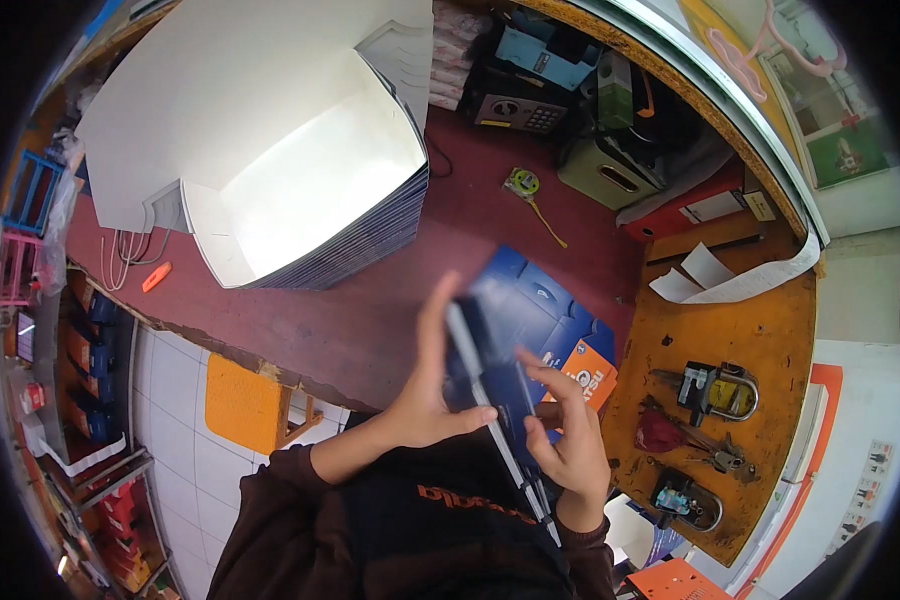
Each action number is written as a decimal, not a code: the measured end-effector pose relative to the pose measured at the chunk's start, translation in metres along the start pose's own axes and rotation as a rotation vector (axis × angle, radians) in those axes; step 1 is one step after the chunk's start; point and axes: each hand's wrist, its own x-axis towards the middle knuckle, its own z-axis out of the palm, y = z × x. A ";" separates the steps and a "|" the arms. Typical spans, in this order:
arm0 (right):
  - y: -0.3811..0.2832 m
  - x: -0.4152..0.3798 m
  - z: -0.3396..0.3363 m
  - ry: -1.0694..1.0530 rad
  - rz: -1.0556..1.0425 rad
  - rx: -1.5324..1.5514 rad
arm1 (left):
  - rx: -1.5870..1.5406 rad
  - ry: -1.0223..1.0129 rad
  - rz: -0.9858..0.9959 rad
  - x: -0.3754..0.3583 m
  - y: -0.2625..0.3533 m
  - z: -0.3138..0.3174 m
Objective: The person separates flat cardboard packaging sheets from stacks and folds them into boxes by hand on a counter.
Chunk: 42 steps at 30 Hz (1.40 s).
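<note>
Between my two hands, close to my body, is a dark blue folded cardboard piece with pale edges, tilted and partly blurred. My left hand grips its left side, thumb on the near face and fingers stretched up along it. My right hand pinches its right side with bent fingers. Just beyond them, a flat blue box blank with an orange panel lies on the dark red tabletop.
A tall stack of cardboard blanks, white side up, stands at the back left. Beyond are a tape measure, a safe and a green box. Padlocks lie right; an orange cutter lies left.
</note>
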 end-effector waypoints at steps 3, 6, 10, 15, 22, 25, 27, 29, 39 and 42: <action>0.005 0.003 -0.006 -0.119 -0.236 -0.395 | -0.028 0.007 0.011 0.000 0.000 0.001; 0.001 0.005 -0.004 -0.231 -0.244 -0.437 | -0.026 0.007 -0.008 0.000 0.000 0.002; 0.005 0.005 -0.003 -0.202 -0.296 -0.416 | 0.006 -0.004 -0.012 -0.001 0.000 -0.001; 0.007 0.006 -0.005 -0.213 -0.278 -0.371 | 0.001 -0.007 -0.011 -0.001 0.000 -0.001; 0.006 0.006 -0.004 -0.211 -0.288 -0.363 | 0.005 -0.005 -0.018 -0.001 0.000 0.000; 0.006 0.007 -0.004 -0.213 -0.288 -0.348 | 0.003 -0.003 -0.011 -0.001 -0.001 0.000; 0.005 0.006 -0.004 -0.221 -0.261 -0.336 | 0.010 0.001 -0.007 -0.001 -0.001 0.000; 0.007 0.006 -0.005 -0.228 -0.239 -0.320 | -0.003 0.004 -0.017 -0.001 0.001 0.000; 0.000 0.003 0.000 -0.052 -0.240 -0.346 | -0.010 0.007 -0.030 -0.001 0.002 0.000; 0.005 0.005 -0.003 -0.176 -0.302 -0.458 | -0.006 0.021 -0.009 -0.001 -0.002 0.001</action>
